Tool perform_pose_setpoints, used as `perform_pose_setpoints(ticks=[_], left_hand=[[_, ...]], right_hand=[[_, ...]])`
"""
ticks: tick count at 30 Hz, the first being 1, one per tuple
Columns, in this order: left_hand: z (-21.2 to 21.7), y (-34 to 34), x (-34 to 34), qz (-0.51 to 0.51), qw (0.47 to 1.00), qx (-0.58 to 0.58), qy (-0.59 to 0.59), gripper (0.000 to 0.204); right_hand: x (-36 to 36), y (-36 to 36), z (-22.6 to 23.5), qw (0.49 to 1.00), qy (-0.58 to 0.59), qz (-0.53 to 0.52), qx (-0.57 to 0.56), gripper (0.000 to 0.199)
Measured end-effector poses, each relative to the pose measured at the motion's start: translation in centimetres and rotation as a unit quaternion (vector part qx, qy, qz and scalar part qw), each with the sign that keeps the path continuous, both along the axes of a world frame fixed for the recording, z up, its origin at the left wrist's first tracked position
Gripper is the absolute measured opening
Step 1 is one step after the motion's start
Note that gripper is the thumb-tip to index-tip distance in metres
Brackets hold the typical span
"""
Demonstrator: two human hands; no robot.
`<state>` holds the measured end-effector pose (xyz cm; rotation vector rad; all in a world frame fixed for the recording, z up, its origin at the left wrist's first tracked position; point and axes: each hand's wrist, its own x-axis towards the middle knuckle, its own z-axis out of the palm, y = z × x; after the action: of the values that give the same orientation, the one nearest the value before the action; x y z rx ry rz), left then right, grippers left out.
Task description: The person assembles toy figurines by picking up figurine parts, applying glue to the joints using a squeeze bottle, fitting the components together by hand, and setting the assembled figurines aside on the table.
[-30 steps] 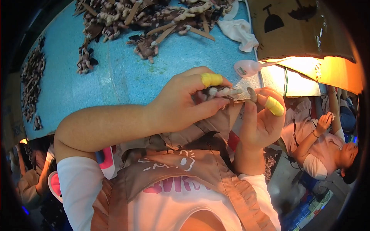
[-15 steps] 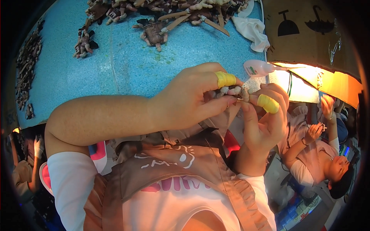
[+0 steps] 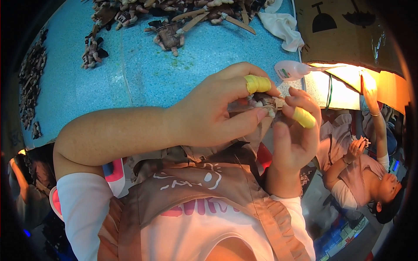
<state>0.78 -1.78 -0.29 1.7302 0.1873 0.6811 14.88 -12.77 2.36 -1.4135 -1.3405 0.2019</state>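
Now clamping a small brown-and-cream, plastic-looking figure (image 3: 263,100) at two o'clock in the yellow-taped left hand (image 3: 217,106); brace it there, working gently from three with the yellow-taped right hand (image 3: 298,137), thumb and fingertips apart.

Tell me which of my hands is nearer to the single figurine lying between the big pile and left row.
Left. Your left hand is below and right of the single figurine; your right hand is farther right, past the left one.
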Motion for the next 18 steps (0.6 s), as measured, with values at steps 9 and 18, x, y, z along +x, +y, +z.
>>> perform_pose_setpoints(ticks=[9, 18], left_hand=[[-0.1, -0.2, -0.2, 0.025, 0.998, 0.056, 0.007, 0.034], [0.4, -0.6, -0.3, 0.039, 0.995, 0.084, 0.025, 0.031]], right_hand=[[0.2, -0.2, 0.5, 0.992, 0.011, 0.009, -0.129, 0.016], [-0.6, -0.3, 0.9, 0.979, 0.108, 0.039, -0.166, 0.016]])
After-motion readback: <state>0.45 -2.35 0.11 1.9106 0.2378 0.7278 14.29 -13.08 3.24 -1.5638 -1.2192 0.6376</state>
